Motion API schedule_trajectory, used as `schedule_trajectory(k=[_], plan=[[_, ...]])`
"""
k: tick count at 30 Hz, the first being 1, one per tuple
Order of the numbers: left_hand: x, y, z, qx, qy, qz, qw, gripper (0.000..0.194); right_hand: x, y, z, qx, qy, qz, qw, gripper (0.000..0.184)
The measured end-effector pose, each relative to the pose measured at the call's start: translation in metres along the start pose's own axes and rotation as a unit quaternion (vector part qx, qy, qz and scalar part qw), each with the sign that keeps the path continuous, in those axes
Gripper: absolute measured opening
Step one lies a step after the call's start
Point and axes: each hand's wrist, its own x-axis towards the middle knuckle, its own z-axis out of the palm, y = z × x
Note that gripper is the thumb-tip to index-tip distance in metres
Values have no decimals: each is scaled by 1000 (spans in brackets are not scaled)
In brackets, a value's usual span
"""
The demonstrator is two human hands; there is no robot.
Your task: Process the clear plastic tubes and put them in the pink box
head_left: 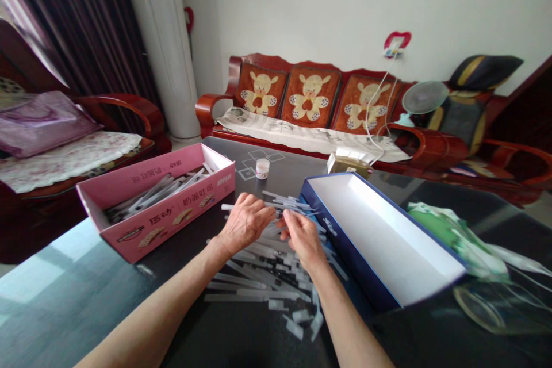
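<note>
My left hand (pixel 250 219) is closed around a slim frosted plastic pen barrel (pixel 226 207), whose pale end sticks out to the left. My right hand (pixel 304 237) pinches with thumb and fingertips close to the left fingers, where a small dark tip shows; what it grips is too small to make out. Below both hands lies a loose pile of frosted pen barrels (pixel 245 282) and short frosted caps (pixel 294 329) on the dark table. More barrels (pixel 290 201) lie just beyond the hands.
Left stands a pink box (pixel 172 215) partly filled with pen barrels. At right a blue box (pixel 345 241) shows its white inside. A small cup (pixel 262 169) and a tissue pack (pixel 349 164) stand farther back. A green-white plastic bag (pixel 461 241) lies at far right on the table (pixel 56 299).
</note>
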Motion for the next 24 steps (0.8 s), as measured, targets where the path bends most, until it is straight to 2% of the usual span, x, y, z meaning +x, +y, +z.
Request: schedule_trajectory(k=[2, 5, 8, 12, 19, 24], plan=[[0, 0, 0, -1, -4, 1, 1000, 29, 1, 2, 0, -11, 0, -4, 1000, 42], [-1, -1, 1, -4, -7, 2, 1000, 28, 0, 0, 1, 26, -4, 1, 1000, 39], [-1, -1, 1, -7, -5, 1, 1000, 28, -1, -4, 3, 56, -4, 16, 998, 45], [0, 1, 0, -8, -3, 5, 1000, 30, -1, -1, 2, 31, 0, 20, 999, 45], [1, 3, -2, -20, -22, 1, 1000, 32, 0, 0, -3, -41, -27, -52, 997, 33], [0, 0, -1, -28, -29, -23, 999, 34, 3, -2, -12, -111, 11, -121, 986, 23]])
